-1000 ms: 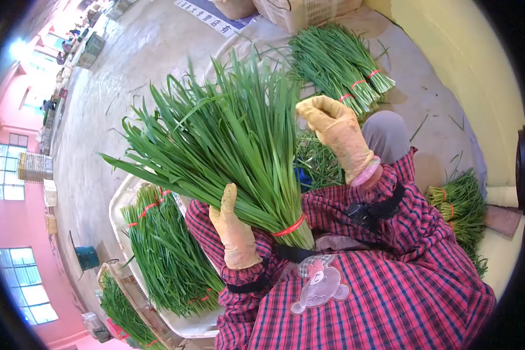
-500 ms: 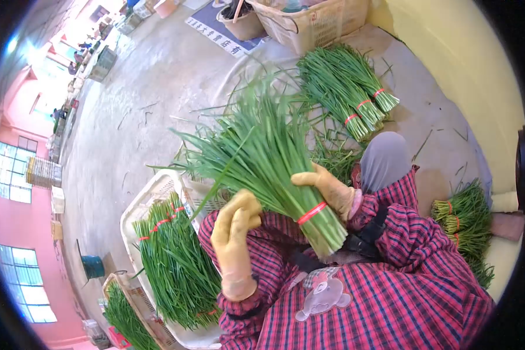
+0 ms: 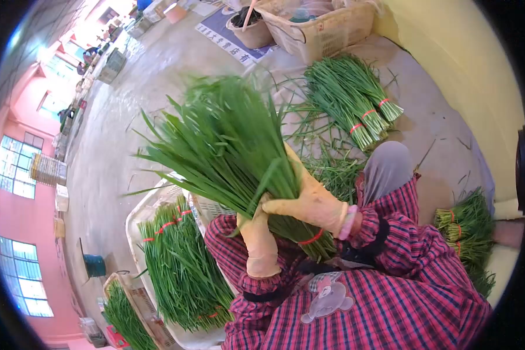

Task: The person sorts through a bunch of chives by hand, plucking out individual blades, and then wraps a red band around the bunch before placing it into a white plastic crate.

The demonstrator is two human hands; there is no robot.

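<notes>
A large bunch of garlic chives (image 3: 233,146) is held over my lap, leaves fanned up and to the left, a red band round its pale stem end at the lower right. My right hand (image 3: 309,201) is closed round the middle of the bunch, thumb across the front. My left hand (image 3: 258,245) grips it from the lower left, with its fingers partly hidden by the leaves. Both hands wear pale yellow gloves. The leaf tips are blurred by motion.
Banded chives fill a white crate (image 3: 135,224) at my left, with another crate (image 3: 157,326) beyond it. Tied bunches (image 3: 347,96) lie ahead on the sheet, near loose leaves (image 3: 332,169). A plastic basket (image 3: 326,35) stands behind them. More bunches (image 3: 464,224) lie at right.
My left hand has moved from beside the bunch onto it and closed. My right hand has shifted round its middle, and the leaves have swung up and left.
</notes>
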